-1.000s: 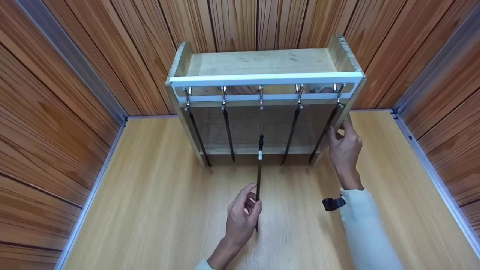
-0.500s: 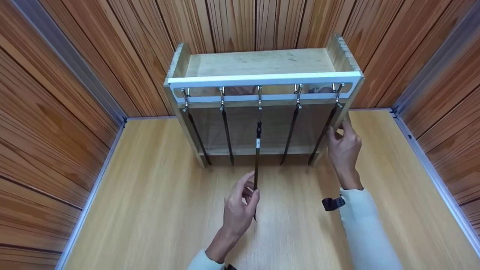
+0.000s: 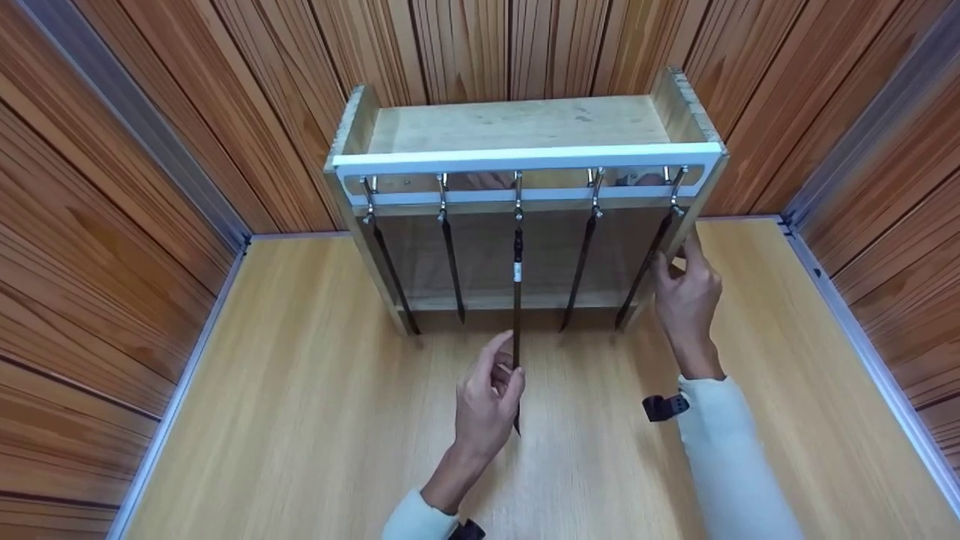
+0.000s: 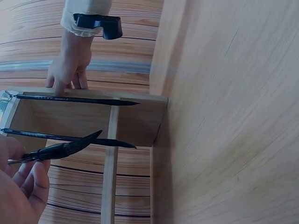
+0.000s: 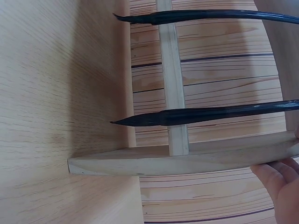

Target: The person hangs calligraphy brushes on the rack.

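Observation:
My left hand (image 3: 487,409) pinches a dark ink brush (image 3: 517,307) by its handle, holding it nearly upright with the bristles down. The brush's hanging end is right under the middle hook (image 3: 518,196) of a wooden rack (image 3: 517,126); whether its loop is over the hook is too small to tell. In the left wrist view the brush's black bristle head (image 4: 63,149) points away from the fingers. My right hand (image 3: 688,311) grips the rack's right side panel, its fingertips against the board (image 5: 215,161) in the right wrist view.
More brushes (image 3: 581,270) hang from the hooks on either side, tips down. A white rail (image 3: 480,159) spans the rack's front. Wood-grain panels (image 3: 97,225) with metal edging enclose the light wooden table (image 3: 300,420) on the left, back and right.
My left hand has raised the brush and moved it toward the rack, bringing its looped end up to the middle hook. My right hand stays on the side panel.

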A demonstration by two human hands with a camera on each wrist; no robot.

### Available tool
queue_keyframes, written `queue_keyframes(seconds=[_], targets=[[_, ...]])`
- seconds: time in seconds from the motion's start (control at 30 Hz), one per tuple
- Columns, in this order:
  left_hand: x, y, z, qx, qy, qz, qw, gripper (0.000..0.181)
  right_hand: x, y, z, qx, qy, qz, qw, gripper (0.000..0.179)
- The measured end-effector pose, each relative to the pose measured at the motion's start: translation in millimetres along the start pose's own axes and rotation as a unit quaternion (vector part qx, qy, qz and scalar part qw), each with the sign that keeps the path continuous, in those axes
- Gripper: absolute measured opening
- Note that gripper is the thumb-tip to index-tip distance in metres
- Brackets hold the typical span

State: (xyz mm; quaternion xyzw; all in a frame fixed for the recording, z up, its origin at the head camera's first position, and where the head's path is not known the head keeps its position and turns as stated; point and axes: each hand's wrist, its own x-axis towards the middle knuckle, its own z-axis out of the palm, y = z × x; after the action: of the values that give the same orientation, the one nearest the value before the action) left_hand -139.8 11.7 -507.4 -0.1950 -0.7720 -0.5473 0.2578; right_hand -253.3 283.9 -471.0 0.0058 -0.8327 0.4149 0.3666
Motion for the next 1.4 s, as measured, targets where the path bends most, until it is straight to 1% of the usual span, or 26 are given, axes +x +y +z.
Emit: queue_keyframes(seconds=[0.17,0.3,0.4,0.47,0.57,0.6,0.7,0.8,0.97,1.17,1.27,1.4], targets=[[2.1,-0.1,0.9,-0.002,-0.001,-0.012,0.9999,0.045,1.4,-0.4,0.6,0.000,0.001,-0.003,1.0000,0.049],[5.1,-1.5,3.3,-0.001,-0.007,-0.029,0.9996,0.046,2.5,0.0,1.4,0.010,0.003,-0.006,0.9999,0.039],[7.0,-6.1,6.0,0.005,-0.011,-0.032,0.9994,0.046,1.0,0.1,1.4,0.012,0.000,0.003,0.9999,0.037],[8.3,-10.4,7.6,0.011,-0.009,-0.029,0.9995,0.045,-0.6,-0.5,1.1,0.007,-0.003,0.007,0.9999,0.041],[8.7,-17.6,8.8,0.015,-0.006,-0.035,0.9993,0.039,-2.6,-0.8,1.0,0.002,-0.008,0.011,0.9999,0.042],[8.4,-19.9,9.0,0.014,-0.006,-0.041,0.9990,0.035,-2.9,-0.9,1.1,0.002,-0.009,0.011,0.9999,0.042],[9.1,-26.0,9.4,0.004,-0.013,-0.074,0.9972,0.022,-2.3,-1.0,0.9,0.002,-0.008,0.008,0.9999,0.040],[14.2,-31.9,10.8,-0.001,-0.015,-0.100,0.9948,0.015,-0.5,-1.0,0.4,0.000,-0.003,0.003,1.0000,0.040],[25.8,-40.2,15.2,0.004,-0.006,-0.115,0.9933,0.013,-0.5,-0.5,-0.3,0.001,0.002,-0.001,1.0000,0.042],[29.5,-43.6,21.3,-0.003,0.000,-0.143,0.9898,0.013,-2.2,0.6,-0.1,0.003,0.000,0.002,1.0000,0.045],[32.9,-43.2,23.2,0.002,0.003,-0.163,0.9865,0.012,-0.6,0.7,0.3,0.004,0.005,-0.006,1.0000,0.044],[36.0,-43.3,23.9,0.023,0.008,-0.201,0.9794,0.013,1.1,1.7,0.9,0.012,0.014,-0.018,0.9997,0.040]])
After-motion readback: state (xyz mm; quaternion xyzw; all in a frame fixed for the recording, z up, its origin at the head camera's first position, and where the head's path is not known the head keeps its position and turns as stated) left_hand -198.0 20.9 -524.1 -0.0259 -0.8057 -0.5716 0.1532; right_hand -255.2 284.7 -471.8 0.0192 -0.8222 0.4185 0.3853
